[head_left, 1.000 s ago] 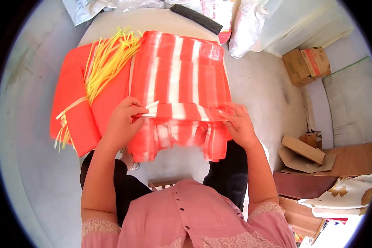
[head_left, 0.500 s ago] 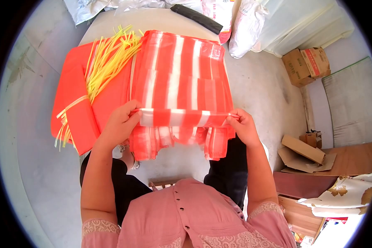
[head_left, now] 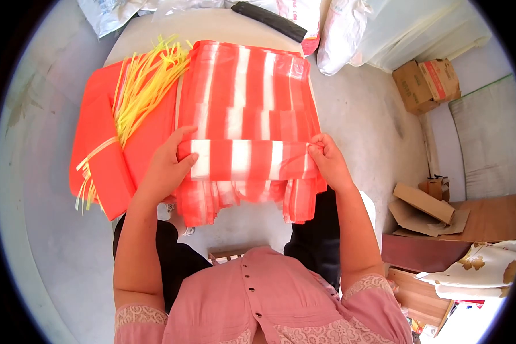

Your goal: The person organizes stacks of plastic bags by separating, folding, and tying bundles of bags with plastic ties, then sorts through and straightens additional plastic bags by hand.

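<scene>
"Red-and-white striped plastic stack: location and hold?"

"Centre of frame, one, lower part overhanging the tabletop. Folded strip across it, one. Left hand: thumb and forefinger parted, touching the strip's left end. Right hand: thumb and fingers pinching its upper right corner."

"Possible faults?"

"Two. Item: crooked fold, should the hands pull unevenly. Item: thin layers sliding, should the overhanging part drag. Yellow ties, upper left of frame, lie clear of the strip."
</scene>
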`<act>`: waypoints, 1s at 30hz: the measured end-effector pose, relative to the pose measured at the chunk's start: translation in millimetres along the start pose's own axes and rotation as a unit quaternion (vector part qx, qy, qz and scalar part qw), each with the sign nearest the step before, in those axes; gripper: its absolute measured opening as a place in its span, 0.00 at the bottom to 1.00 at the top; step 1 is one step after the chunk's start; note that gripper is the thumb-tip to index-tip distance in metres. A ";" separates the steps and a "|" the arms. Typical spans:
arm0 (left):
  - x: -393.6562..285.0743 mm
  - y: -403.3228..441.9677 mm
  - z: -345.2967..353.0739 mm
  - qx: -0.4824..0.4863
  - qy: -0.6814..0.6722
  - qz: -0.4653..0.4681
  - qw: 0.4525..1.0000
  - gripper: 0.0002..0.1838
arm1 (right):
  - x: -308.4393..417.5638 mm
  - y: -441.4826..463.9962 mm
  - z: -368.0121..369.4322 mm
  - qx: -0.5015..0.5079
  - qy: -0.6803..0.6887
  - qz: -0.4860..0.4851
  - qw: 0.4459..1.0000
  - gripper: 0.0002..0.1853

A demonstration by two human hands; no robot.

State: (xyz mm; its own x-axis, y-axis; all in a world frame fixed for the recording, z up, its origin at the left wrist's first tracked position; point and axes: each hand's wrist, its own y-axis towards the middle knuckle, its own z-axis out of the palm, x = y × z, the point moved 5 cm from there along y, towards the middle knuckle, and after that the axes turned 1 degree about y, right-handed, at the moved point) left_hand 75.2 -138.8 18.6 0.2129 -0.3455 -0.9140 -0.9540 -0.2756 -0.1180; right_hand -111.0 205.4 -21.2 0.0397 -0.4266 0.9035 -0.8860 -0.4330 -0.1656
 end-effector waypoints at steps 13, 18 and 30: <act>7.4 4.6 6.5 -0.066 0.056 -0.001 0.996 0.21 | 0.8 -9.6 1.9 0.086 0.047 -0.009 0.995 0.10; 3.5 4.5 9.6 -0.078 0.043 -0.016 0.996 0.20 | 0.9 -6.4 4.3 0.099 0.026 0.005 0.995 0.05; 15.5 11.1 10.5 -0.144 0.077 0.027 0.986 0.16 | -0.4 -0.9 12.2 0.026 0.006 -0.007 1.000 0.12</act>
State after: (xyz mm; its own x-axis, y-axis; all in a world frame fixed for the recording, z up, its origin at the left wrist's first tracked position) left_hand 65.7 -137.7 -1.0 0.2137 -0.4929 -0.8435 -0.8703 -0.4883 0.0648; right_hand -104.5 196.2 -26.3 0.0471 -0.4107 0.9106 -0.8602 -0.4800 -0.1720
